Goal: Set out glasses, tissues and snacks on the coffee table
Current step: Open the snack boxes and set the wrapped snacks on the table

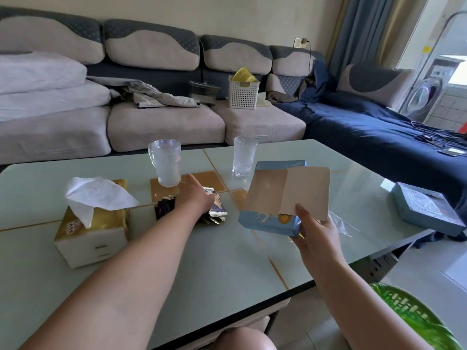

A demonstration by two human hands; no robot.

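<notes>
Coffee table (227, 261) near edge, bare glass.

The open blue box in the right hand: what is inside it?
The blue box shows only bare cardboard inside, its flap raised. Its near bottom corner is hidden behind its own front wall and the right hand, so snacks there cannot be excluded.

Bright daylight from far-right window (444, 46), overexposed; glare on table (353, 178); soft blur, wide-angle bending at edges.

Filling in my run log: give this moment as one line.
left hand: open, resting on snack packets | right hand: grip on open blue box | two glasses, tissue box: on table
</notes>
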